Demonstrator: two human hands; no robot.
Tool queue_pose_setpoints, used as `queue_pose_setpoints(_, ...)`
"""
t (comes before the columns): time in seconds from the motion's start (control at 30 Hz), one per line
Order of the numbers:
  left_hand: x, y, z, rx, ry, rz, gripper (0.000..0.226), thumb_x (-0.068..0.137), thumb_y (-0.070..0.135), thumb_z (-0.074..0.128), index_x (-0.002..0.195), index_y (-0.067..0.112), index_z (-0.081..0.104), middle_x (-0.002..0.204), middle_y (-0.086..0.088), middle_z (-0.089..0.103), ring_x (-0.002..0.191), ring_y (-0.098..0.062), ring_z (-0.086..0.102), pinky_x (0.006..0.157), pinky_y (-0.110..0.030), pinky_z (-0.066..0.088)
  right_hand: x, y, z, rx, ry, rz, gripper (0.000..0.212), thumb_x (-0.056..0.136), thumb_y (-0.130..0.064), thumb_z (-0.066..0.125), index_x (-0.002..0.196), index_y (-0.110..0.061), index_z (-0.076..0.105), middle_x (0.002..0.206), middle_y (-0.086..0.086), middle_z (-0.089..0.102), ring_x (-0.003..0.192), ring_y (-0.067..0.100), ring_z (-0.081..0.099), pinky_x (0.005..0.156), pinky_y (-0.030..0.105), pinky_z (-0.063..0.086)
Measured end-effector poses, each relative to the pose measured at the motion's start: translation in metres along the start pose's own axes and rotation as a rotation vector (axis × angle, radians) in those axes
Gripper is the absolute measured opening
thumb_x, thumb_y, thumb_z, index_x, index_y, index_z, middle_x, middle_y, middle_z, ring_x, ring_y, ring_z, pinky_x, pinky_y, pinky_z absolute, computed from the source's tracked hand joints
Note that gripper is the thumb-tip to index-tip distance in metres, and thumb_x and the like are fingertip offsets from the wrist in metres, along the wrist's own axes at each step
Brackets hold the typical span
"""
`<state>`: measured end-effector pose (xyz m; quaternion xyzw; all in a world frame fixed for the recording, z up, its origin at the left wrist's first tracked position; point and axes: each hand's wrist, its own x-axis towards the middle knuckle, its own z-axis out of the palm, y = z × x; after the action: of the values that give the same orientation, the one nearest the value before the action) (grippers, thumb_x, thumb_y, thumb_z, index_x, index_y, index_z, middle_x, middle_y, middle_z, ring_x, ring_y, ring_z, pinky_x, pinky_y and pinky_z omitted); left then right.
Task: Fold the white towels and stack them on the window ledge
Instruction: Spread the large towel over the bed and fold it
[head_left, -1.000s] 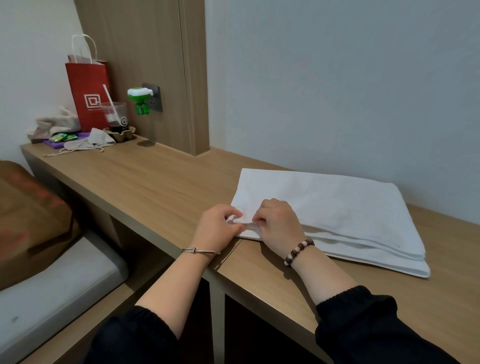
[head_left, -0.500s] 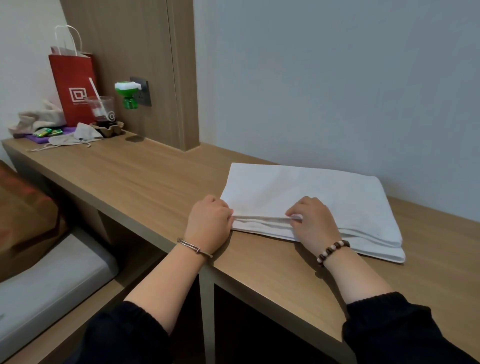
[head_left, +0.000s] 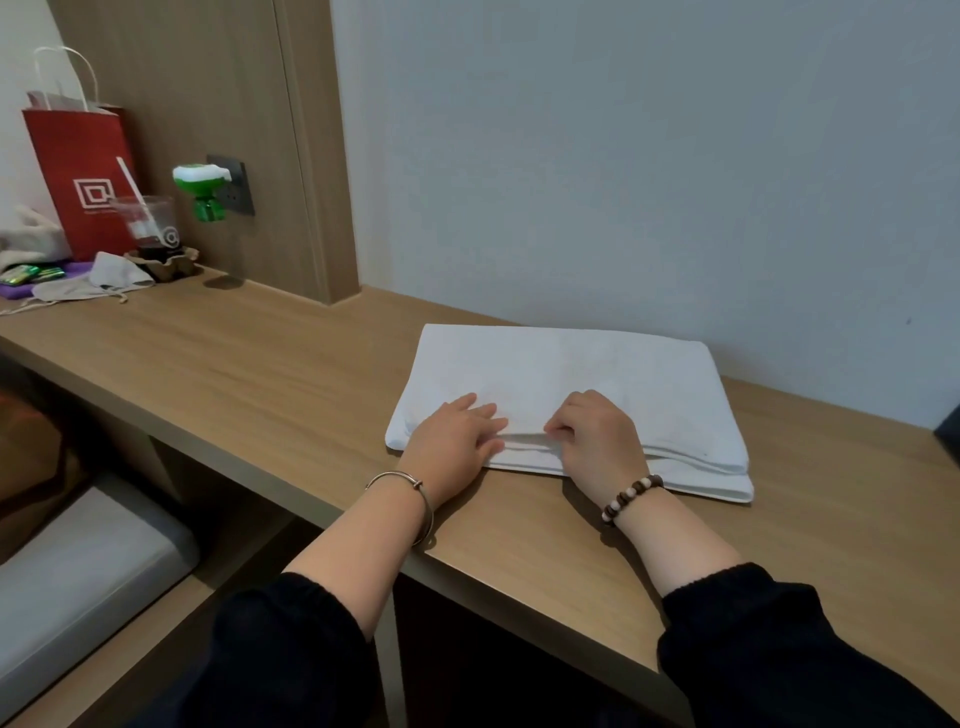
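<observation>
A stack of folded white towels (head_left: 582, 374) lies flat on the long wooden ledge (head_left: 249, 358), close to the grey wall. My left hand (head_left: 457, 436) rests on the stack's near left corner with its fingers laid out fairly straight over the top layer. My right hand (head_left: 597, 436) sits at the middle of the near edge, fingers curled and pinching the top towel's edge. Several layers show along the front edge.
At the ledge's far left stand a red paper bag (head_left: 83, 171), a plastic cup with a straw (head_left: 148, 223), crumpled cloths (head_left: 98, 278) and small packets. A green plug-in device (head_left: 202, 189) hangs on a wall socket. A cushioned bench (head_left: 78, 571) lies below left.
My left hand went from a curled grip at the corner to lying flat on the towel. My right hand shifted right along the near edge. The view moved closer.
</observation>
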<state>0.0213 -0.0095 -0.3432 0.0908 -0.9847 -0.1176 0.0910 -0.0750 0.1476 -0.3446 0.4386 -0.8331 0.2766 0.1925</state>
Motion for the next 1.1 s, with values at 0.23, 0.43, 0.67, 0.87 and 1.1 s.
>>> queue_pose_setpoints(0.23,0.001,-0.002,0.005,0.018,0.042,0.031,0.034,0.101,0.028,0.039,0.131,0.022,0.055,0.148,0.01,0.039,0.143,-0.015,0.021,0.111,-0.031,0.019,-0.004,0.004,0.003,-0.086,-0.198,-0.041,0.017,0.085,-0.001,0.058,0.073,-0.006,0.068,0.08,0.004,0.063,0.084,0.023,0.053,0.066,0.026,0.034)
queue_pose_setpoints(0.43,-0.002,-0.012,0.011,-0.094,0.231,0.027,0.021,0.093,0.018,0.059,0.108,0.014,0.072,0.124,0.003,0.064,0.125,-0.016,0.048,0.098,-0.028,0.039,-0.009,0.017,-0.013,-0.013,-0.183,0.085,0.012,0.088,-0.015,0.064,0.088,-0.011,0.075,0.094,0.0,0.061,0.096,0.017,0.047,0.083,0.027,0.035)
queue_pose_setpoints(0.67,0.004,0.004,-0.005,0.001,0.2,0.086,0.014,0.086,0.018,0.057,0.084,0.013,0.07,0.089,0.0,0.062,0.091,-0.019,0.053,0.075,-0.03,0.043,-0.019,0.034,-0.025,-0.031,-0.174,0.154,0.014,0.091,-0.016,0.062,0.094,-0.012,0.074,0.098,-0.004,0.06,0.099,0.013,0.047,0.075,0.017,0.026)
queue_pose_setpoints(0.87,0.024,0.054,0.005,-0.071,0.146,0.207,0.018,0.089,0.028,0.062,0.101,0.019,0.072,0.098,0.002,0.062,0.094,-0.015,0.053,0.075,-0.024,0.041,-0.017,0.034,-0.028,-0.045,-0.188,0.145,0.017,0.091,-0.019,0.06,0.1,-0.015,0.074,0.105,-0.002,0.064,0.102,0.016,0.05,0.079,0.021,0.033)
queue_pose_setpoints(1.1,0.035,0.057,0.018,-0.177,0.138,0.118,0.014,0.085,0.023,0.068,0.091,0.012,0.075,0.095,0.0,0.065,0.091,-0.016,0.057,0.077,-0.027,0.042,-0.026,0.051,-0.046,-0.041,-0.215,0.096,0.019,0.089,-0.006,0.058,0.103,-0.009,0.072,0.109,0.005,0.067,0.106,0.021,0.056,0.091,0.028,0.041)
